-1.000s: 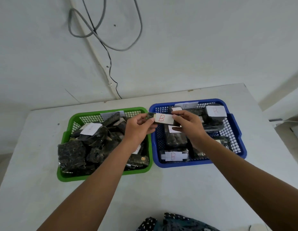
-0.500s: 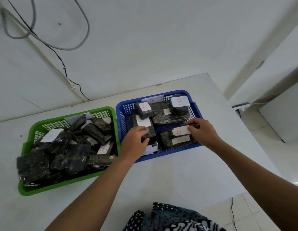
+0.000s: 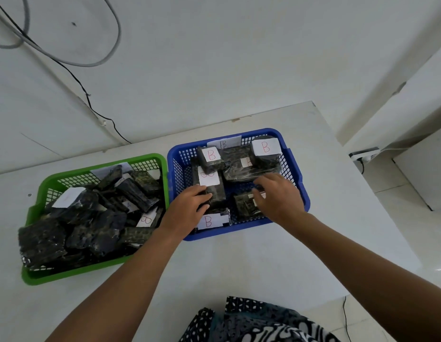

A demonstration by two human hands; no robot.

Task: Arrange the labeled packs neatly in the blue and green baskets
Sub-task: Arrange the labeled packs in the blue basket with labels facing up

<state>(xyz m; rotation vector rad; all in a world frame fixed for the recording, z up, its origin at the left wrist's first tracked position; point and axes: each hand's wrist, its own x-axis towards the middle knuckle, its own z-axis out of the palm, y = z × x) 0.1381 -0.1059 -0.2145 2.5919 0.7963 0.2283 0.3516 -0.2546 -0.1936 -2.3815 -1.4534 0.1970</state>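
The blue basket (image 3: 299, 178) stands at the right and holds several dark packs with white "B" labels, two of them at the back (image 3: 211, 156) (image 3: 265, 148) and one at the front (image 3: 211, 220). My left hand (image 3: 187, 208) curls its fingers over the near end of a labeled pack (image 3: 212, 185) in the basket's left half. My right hand (image 3: 279, 197) lies palm down with fingers apart over a pack (image 3: 245, 206) at the front right. The green basket (image 3: 66, 276) at the left holds a loose heap of dark packs, one showing a "B" label (image 3: 146, 219).
Both baskets sit side by side on a white table (image 3: 239, 267) against the wall. The table's right edge drops to a tiled floor with a power strip (image 3: 365, 154). Cables (image 3: 96, 112) hang on the wall. Patterned fabric (image 3: 254, 322) lies at the near edge.
A second ago both hands held a "B" pack above the baskets. My right hand has set it down at the blue basket's front right; my left hand has moved onto a pack at the left.
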